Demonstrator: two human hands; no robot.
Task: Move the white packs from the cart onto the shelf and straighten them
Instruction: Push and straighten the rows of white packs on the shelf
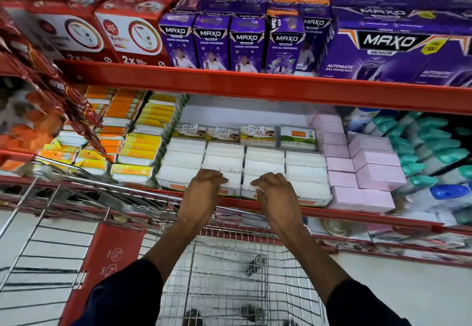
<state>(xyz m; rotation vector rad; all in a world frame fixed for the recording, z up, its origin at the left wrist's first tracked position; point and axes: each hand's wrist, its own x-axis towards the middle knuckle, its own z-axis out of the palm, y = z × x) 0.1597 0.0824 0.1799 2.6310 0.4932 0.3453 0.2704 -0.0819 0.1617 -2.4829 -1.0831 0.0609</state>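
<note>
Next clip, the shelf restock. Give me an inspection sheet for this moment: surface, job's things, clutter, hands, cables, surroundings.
Surface: red-edged middle shelf, packed with stock.
Job's things: white packs lie in four columns on the shelf, front ones at the edge; no packs visible in the wire cart, though its floor is partly hidden.
Clutter: nothing seen.
Hands: left hand and right hand rest palm-down on the front middle packs, fingers curled over them.
Cables: nothing seen.
Surroundings: pink boxes on the right, orange and yellow packs on the left, purple Maxo boxes above.
</note>
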